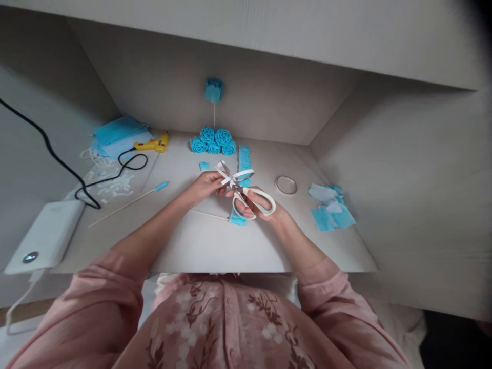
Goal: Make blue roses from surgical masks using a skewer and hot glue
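My left hand [207, 185] pinches a narrow white strip [227, 179], part of which curls to the right in a loop. White-handled scissors [239, 189] are in my right hand [267, 209], fingers through the handle rings. Their blades stand apart at the strip; whether they cut into it I cannot tell. Just below the scissors lies a blue fabric piece [238, 219] at the end of a thin stick [209, 214]. Beyond my hands a pleated blue strip [244, 156] lies on the table, with a small blue piece [204, 166] to its left.
Several blue fabric roses [213, 141] sit at the back, another rose [213, 89] standing on a stick. Left are face masks [121, 133], a yellow glue gun [151, 143], white scraps [115, 184], a blue-tipped stick [126, 207] and a power bank [46, 236]. A tape roll [286, 192] and fabric pieces [332, 212] lie right.
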Demonstrator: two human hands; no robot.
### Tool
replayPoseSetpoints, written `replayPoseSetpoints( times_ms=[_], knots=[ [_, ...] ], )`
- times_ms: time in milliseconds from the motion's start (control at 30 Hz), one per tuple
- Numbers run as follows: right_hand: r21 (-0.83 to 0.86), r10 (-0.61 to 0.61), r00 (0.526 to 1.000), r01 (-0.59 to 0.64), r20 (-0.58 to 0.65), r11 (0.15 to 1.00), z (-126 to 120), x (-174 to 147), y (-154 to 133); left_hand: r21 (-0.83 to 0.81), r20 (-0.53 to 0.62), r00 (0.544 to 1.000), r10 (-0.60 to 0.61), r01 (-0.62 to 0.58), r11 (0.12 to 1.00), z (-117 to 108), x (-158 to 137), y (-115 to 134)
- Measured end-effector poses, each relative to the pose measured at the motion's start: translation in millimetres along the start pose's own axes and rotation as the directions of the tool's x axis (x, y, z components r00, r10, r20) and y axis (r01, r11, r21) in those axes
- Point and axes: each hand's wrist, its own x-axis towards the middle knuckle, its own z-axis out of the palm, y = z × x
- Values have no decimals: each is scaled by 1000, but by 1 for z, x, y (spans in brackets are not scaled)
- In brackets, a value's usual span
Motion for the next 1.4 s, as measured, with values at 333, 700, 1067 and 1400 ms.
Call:
replayPoseSetpoints(
  times_ms=[333, 700, 1067, 1400],
  knots=[
    [-15, 21, 998, -21, -59, 1000, 7, -1, 2, -48, -118, 993, -29, 24, 999, 5, 0, 1],
    [-175, 134, 989, -143, -63, 974, 15, 0, 3, -27, -125, 991, -48, 45, 999, 10, -2, 11],
    [-207, -34, 999, 25, -40, 978, 4, -6, -9, -282, -231, 964, -132, 64, 957, 1, 5, 12],
    [-219, 51, 994, -70, -93, 973, -10, -5, -2, -333, -215, 964, -154, 76, 940, -1, 7, 7]
  ],
)
